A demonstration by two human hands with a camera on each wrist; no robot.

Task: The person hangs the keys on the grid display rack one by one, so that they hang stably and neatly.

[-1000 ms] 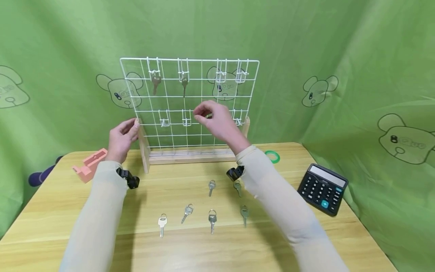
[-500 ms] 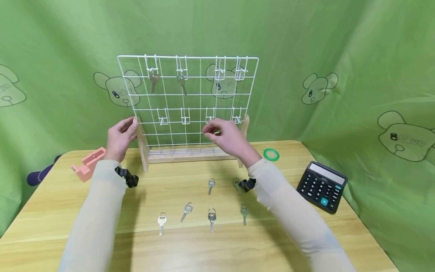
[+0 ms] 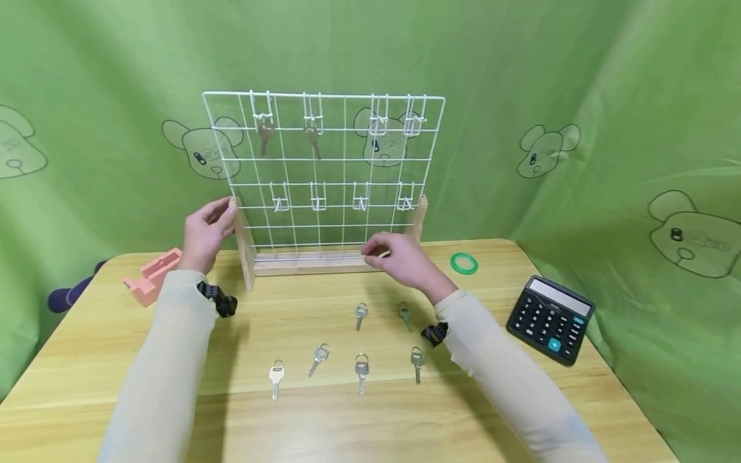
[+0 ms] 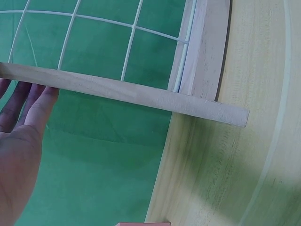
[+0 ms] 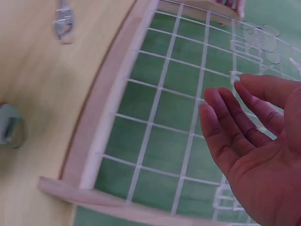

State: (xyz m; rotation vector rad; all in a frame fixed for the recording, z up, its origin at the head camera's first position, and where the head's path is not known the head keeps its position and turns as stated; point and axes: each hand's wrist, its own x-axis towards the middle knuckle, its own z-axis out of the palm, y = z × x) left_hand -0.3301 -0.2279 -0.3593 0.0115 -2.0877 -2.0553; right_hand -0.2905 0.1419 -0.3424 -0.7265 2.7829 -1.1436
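Note:
A white wire grid rack (image 3: 312, 266) on a wooden stand is upright at the back of the table. My left hand (image 3: 207, 235) grips the top of its left wooden post (image 3: 246, 254), its fingers passing behind the post in the left wrist view. Two keys hang from upper-row hooks, one key (image 3: 265, 138) at the far left and another key (image 3: 313, 139) beside it. My right hand (image 3: 405, 260) holds nothing; its fingers are loosely bent in front of the lower right of the grid. Several keys with rings, including a silver key (image 3: 361, 368) and a darker key (image 3: 417, 363), lie on the table.
A black calculator (image 3: 550, 321) lies at the right, with a green tape ring (image 3: 454, 263) behind it. A pink holder (image 3: 153, 278) sits by my left forearm, and a purple object (image 3: 71, 297) shows at the table's left edge. Green cloth (image 3: 480, 64) hangs behind.
My right hand has moved down and to the right, from the lower hooks to the rack's base. The second hanging key has swung slightly. My left hand stays on the post.

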